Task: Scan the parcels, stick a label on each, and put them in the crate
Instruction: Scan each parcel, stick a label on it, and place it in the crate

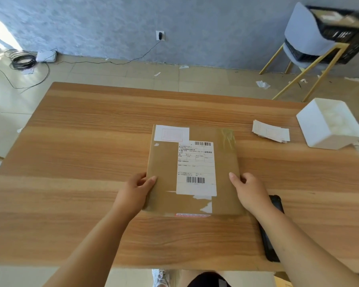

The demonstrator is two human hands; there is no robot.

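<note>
Head: left hand [136,190], right hand [250,191] grip one parcel [165,162]; one crate [340,30].

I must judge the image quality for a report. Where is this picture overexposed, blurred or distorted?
Head view: sunlight burns out the upper left wall. Head view: the crate on the chair, top right, is blurred. Head view: the wide lens bows the table edges. Head view: the parcel is sharp, though its small print is unreadable.
</note>
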